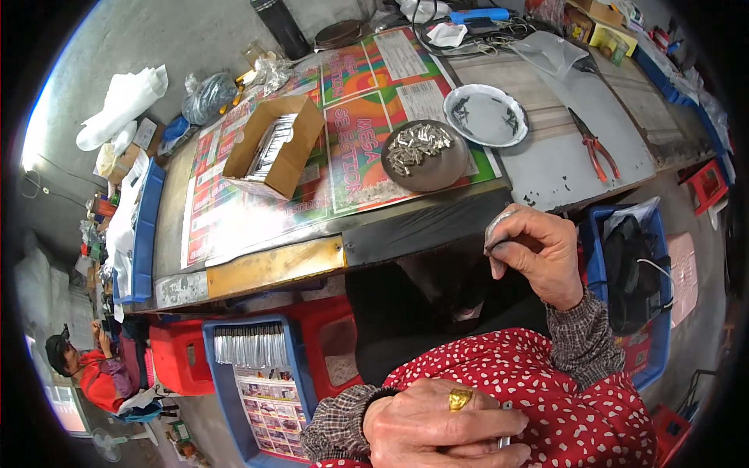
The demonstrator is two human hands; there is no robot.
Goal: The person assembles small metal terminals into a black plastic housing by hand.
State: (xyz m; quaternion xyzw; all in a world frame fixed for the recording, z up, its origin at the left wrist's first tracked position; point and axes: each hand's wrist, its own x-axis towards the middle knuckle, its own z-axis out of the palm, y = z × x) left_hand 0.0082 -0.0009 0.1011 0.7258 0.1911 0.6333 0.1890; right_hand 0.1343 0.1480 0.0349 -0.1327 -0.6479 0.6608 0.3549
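Observation:
My left hand (433, 425), wearing a gold ring, is low in front of the red dotted apron (499, 359). Its fingers are closed around a slim silver metal piece (505, 441), of which only short parts show. Just off the table's front edge, my right hand (542, 253) is raised with thumb and fingers pinched together; the fingertips look dark and greyish, and what they hold cannot be made out. Beyond it on the table, a dark round dish (402, 181) holds many small metal cylinders (421, 144). Beside that, a white dish (488, 140) contains small black pieces.
An open cardboard box (292, 175) of thin silver pieces stands on the table. Red-handled pliers (599, 156) lie at the right. Below, a blue crate (300, 366) holds slim metal rods; another blue crate (659, 343) carries a black bag. A person in red (109, 378) sits far left.

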